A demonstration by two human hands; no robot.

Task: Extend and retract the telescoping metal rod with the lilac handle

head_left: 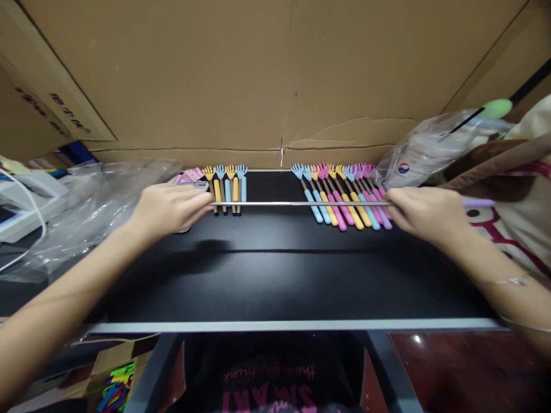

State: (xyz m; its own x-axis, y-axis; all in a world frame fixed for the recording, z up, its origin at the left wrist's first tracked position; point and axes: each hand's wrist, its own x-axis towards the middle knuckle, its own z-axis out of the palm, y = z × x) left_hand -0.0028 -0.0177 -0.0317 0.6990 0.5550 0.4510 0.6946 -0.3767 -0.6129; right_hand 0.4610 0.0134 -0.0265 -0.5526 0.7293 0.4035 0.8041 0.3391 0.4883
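Stretched level above the black table is an extended back scratcher (pixel 297 203) with a thin metal rod. My left hand (pixel 174 206) is closed round its left end, hiding the tip. My right hand (pixel 424 212) grips the other end, and a purple handle juts out past it. Behind the rod, near my right hand, lies a row of back scratchers (pixel 333 207) with blue, yellow, pink and purple grips, claws pointing away. A smaller group of yellow and blue-clawed back scratchers (pixel 228 192) lies close to my left hand. A phone (pixel 196 185) is partly covered by that hand.
Crumpled clear plastic (pixel 99 212) and a white device (pixel 21 209) with a cable occupy the left. A bagged cup (pixel 422 160) stands at the back right beside a person's clothing (pixel 508 229). Cardboard (pixel 215 74) walls the back. Below left is a box of colourful pieces (pixel 117 387).
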